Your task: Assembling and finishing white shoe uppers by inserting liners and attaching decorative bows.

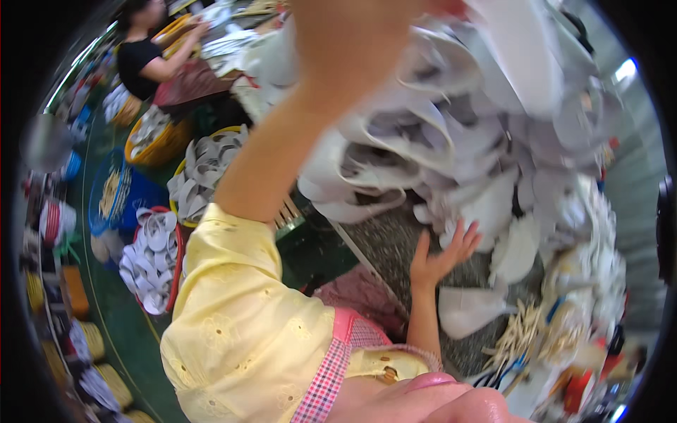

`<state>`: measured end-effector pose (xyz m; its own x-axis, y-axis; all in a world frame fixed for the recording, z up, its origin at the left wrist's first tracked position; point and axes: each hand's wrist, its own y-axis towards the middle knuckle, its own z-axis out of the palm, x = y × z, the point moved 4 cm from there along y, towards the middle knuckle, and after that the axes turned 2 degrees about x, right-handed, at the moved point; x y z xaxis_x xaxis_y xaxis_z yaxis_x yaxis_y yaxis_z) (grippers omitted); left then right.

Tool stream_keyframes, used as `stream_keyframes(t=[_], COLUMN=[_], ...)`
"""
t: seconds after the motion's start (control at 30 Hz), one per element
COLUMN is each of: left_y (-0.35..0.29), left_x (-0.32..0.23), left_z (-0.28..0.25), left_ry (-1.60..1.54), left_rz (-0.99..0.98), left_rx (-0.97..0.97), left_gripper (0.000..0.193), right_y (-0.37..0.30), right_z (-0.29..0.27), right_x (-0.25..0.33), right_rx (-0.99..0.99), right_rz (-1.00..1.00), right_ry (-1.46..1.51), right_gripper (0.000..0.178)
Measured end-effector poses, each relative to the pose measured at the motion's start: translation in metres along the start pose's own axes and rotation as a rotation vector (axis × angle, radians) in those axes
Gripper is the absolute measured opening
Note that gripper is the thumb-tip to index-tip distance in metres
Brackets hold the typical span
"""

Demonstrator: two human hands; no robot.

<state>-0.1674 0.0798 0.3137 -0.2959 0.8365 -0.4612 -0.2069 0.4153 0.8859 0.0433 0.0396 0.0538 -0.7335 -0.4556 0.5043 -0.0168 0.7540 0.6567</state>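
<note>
My left hand (352,49) is raised at the top of the head view, blurred and partly cut off by the edge; its fingers do not show. Close to its right is a smooth white, tapering piece (518,60), and whether the hand touches it I cannot tell. A large heap of white curved pieces with open loops, resembling shoe uppers (423,141), spreads below and to the right. My right hand (448,257) is open, fingers spread, at the near edge of this heap. Beside it a flat white piece (469,310) lies on the dark speckled tabletop (381,236).
Thin pale strips (518,331) and a blue-handled tool (511,366) lie at the near right. On the left, a red basket (173,282), a yellow basket (180,173) and a blue basket (99,204) stand on the green floor. Another person (144,60) works at the far left.
</note>
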Motion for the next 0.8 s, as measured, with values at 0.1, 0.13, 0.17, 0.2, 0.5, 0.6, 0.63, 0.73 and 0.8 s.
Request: stream_keyframes(t=[0.1, 0.13, 0.17, 0.2, 0.5, 0.6, 0.63, 0.73, 0.8], left_y=[0.049, 0.056, 0.064, 0.066, 0.055, 0.051, 0.050, 0.047, 0.049], left_x=[0.028, 0.058, 0.079, 0.117, 0.348, 0.374, 0.385, 0.414, 0.420], left_z=[-0.143, -0.170, -0.195, -0.217, -0.228, -0.227, -0.230, -0.230, -0.224], left_ry=[0.203, -0.672, 0.204, 0.502, 0.823, 0.860, 0.850, 0.749, 0.872], left_rz=[0.164, -0.162, 0.148, 0.164, -0.136, -0.280, -0.281, -0.491, -0.465], left_rx=[-0.417, -0.465, -0.452, -0.418, 0.022, 0.234, 0.228, 0.450, 0.481], left_gripper=[0.013, 0.013, 0.013, 0.017, 0.015, 0.015, 0.015, 0.016, 0.015], right_y=[-0.029, -0.039, -0.046, -0.047, -0.035, -0.037, -0.039, -0.043, -0.042], right_z=[0.012, 0.019, 0.024, 0.027, 0.048, 0.052, 0.052, 0.051, 0.052], right_x=[0.031, 0.036, 0.040, 0.041, 0.033, 0.025, 0.022, 0.017, 0.016], right_rx=[0.160, 0.240, 0.321, 0.323, 0.558, 0.568, 0.576, 0.578, 0.581], right_rz=[-0.215, -0.226, -0.234, -0.266, -0.158, -0.146, -0.137, -0.137, -0.137], right_ry=[0.128, 0.150, 0.161, 0.163, 0.122, 0.101, 0.087, 0.052, 0.055], right_gripper=[0.047, 0.046, 0.046, 0.046, 0.062, 0.064, 0.064, 0.064, 0.063])
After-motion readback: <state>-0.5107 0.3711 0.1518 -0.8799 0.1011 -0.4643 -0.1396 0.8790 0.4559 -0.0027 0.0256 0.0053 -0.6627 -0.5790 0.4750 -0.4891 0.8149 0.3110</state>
